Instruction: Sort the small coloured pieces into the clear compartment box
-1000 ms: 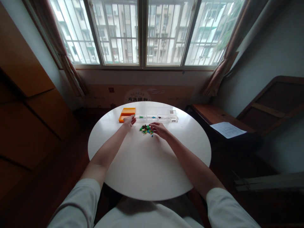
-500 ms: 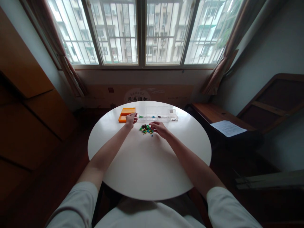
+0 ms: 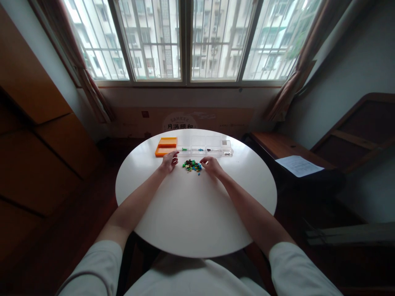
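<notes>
A small heap of tiny coloured pieces (image 3: 191,165), green, blue, yellow and dark, lies on the round white table (image 3: 191,213). My right hand (image 3: 210,165) rests at the heap's right edge with its fingers curled toward the pieces. My left hand (image 3: 169,160) sits left of the heap, fingers loosely bent, just in front of a clear plastic compartment box (image 3: 206,149). That box holds a few small pieces in separate cells. An orange tray (image 3: 165,146) lies at the box's left end. What the fingers hold, if anything, is too small to make out.
A barred window (image 3: 185,41) with curtains fills the far wall. A wooden bench (image 3: 277,148) with a sheet of paper (image 3: 298,165) stands to the right. Wooden cabinets (image 3: 37,135) line the left side.
My left hand has drawn back from the box's left end toward the heap. My right hand has shifted slightly along the heap's right edge. The view has tilted a little.
</notes>
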A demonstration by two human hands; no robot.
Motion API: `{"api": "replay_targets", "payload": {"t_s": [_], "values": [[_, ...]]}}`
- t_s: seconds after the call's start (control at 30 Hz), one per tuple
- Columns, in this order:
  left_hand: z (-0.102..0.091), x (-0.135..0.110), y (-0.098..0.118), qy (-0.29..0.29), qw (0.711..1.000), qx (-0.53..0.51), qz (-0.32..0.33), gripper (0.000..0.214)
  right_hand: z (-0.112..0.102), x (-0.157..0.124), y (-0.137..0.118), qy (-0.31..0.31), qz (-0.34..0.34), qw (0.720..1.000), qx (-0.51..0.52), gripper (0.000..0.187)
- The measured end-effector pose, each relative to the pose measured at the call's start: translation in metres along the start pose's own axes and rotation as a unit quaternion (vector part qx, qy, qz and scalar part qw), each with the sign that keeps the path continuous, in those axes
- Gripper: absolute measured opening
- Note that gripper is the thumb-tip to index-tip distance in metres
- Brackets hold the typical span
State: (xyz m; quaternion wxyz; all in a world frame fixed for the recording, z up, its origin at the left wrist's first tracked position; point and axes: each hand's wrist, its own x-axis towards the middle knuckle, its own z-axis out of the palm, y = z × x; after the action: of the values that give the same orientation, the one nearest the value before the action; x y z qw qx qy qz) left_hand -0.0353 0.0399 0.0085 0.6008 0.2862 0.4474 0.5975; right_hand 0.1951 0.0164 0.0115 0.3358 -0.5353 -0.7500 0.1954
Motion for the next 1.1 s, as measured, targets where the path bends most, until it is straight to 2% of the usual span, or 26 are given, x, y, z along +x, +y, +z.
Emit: {"api": "replay_targets", "payload": {"t_s": [0.2,0.37,0.57,0.77,0.93,1.1], "values": [[0.0022,-0.0060,0.0013,-0.017,1.000,0.018,-0.001,0.020,-0.0009,-0.0012,-0.0018,-0.020,-0.010,0.998,-0.051,0.025],[0.0027,-0.0070,0.0027,-0.016,1.000,0.026,-0.009,0.021,-0.0028,-0.0031,-0.0034,-0.036,-0.004,0.998,-0.056,0.021],[0.0025,-0.0062,0.0035,-0.014,0.999,0.035,-0.010,0.022,-0.0076,-0.0046,-0.0045,-0.032,0.007,0.996,-0.081,0.018],[0.0033,-0.0080,0.0041,-0.007,0.999,0.046,-0.016,0.023,-0.0093,-0.0048,-0.0038,-0.028,0.022,0.995,-0.098,0.024],[0.0036,-0.0088,0.0046,-0.011,0.999,0.037,-0.018,0.024,-0.0067,-0.0033,-0.0001,-0.028,0.005,0.993,-0.114,0.022],[0.0034,-0.0082,0.0045,-0.009,0.999,0.042,-0.018,0.024,-0.0037,-0.0006,0.0024,-0.020,-0.039,0.996,-0.084,0.016]]}}
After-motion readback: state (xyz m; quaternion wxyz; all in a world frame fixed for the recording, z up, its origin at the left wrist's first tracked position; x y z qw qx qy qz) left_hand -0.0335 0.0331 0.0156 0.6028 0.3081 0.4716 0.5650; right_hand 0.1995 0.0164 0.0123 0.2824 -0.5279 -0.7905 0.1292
